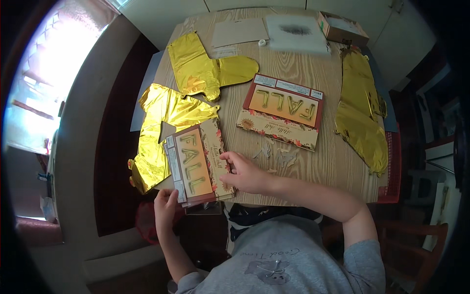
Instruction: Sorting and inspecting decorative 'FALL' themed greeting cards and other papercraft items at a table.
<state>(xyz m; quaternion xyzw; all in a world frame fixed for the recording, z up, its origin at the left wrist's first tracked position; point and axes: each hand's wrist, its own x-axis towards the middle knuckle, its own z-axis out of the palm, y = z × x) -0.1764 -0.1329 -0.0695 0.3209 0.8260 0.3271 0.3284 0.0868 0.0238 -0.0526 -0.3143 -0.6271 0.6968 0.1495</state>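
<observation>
A flat printed balloon package [196, 164], with gold letter shapes on an orange panel and a leafy border, lies at an angle over the table's near left edge. Its doubled lower edge suggests more than one layer. My left hand [165, 203] pinches its near left corner, thumb on top. At its right side my right hand [247, 174] has curled fingers gripping the leafy border. A similar package [284, 108] rests on the table beyond my right hand. Partly under the held package is a crumpled gold foil balloon [181, 115].
Another gold foil balloon [196, 66] lies farther back, and one more gold foil balloon [360, 108] along the right edge. Small greyish scraps [286, 158] sit near my right hand. At the back are a beige sheet [239, 32], a white roll [262, 43] and a cardboard box [345, 32].
</observation>
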